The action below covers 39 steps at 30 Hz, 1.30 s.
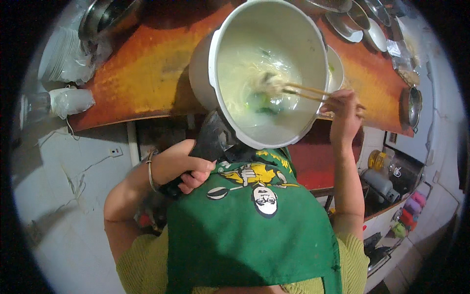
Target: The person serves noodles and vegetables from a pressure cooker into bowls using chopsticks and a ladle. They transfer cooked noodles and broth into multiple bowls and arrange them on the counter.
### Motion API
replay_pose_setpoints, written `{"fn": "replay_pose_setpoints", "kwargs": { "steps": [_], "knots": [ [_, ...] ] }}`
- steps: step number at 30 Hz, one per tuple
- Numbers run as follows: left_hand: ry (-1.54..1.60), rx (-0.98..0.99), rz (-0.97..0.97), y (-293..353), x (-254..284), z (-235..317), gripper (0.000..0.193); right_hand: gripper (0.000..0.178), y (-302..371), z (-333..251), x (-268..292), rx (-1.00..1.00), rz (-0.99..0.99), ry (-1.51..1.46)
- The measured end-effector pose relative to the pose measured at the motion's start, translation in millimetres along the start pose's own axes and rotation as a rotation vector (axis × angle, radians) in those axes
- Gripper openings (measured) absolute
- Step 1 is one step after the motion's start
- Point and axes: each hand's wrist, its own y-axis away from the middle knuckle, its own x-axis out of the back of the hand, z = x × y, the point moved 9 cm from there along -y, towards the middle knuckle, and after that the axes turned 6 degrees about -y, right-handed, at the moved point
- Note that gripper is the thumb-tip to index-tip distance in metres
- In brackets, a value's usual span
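A deep pale metal pot (201,71) is tilted toward me at the table's near edge. My left hand (182,165) is closed around its long black handle (211,131). Inside the pot is a cloudy soup with pale noodles (235,93) and some green leaves (265,111). My right hand (344,104), at the pot's right rim, grips a pair of wooden chopsticks (307,91). Their far ends reach into the pot, at a blurred pale clump of food (272,83). Partly hidden behind the pot's right side is a light bowl (336,68) with a bit of green in it.
The orange-brown table (142,73) curves across the view. Stacked plates (62,56) and a metal basin (108,19) stand at the left. Pans and bowls (374,34) crowd the far right, and a metal bowl (412,105) sits near the right edge. A green apron (254,240) covers my front.
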Motion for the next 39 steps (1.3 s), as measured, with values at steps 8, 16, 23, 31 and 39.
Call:
{"fn": "replay_pose_setpoints", "kwargs": {
  "steps": [8, 16, 23, 31, 39],
  "knots": [
    [-0.024, -0.040, 0.019, -0.4, -1.8, 1.6, 0.017, 0.013, -11.0, -46.4, -37.7, 0.011, -0.438, 0.338],
    [-0.043, -0.015, -0.031, -2.9, -3.7, -3.4, 0.026, 0.016, -30.8, 31.7, -63.5, 0.033, -0.401, 0.395],
    [-0.043, 0.018, 0.041, -5.4, 2.5, -9.6, 0.024, 0.034, -41.1, 43.9, -72.0, -0.095, -0.311, 0.188],
    [-0.019, 0.013, 0.038, -3.5, 1.0, -9.0, 0.020, 0.032, -37.5, 84.3, -90.4, -0.393, -0.340, 0.063],
    [-0.007, 0.000, 0.028, -8.2, 5.1, -14.2, 0.025, 0.032, -39.3, 99.6, -83.4, -0.518, -0.220, -0.230]
  ]
}}
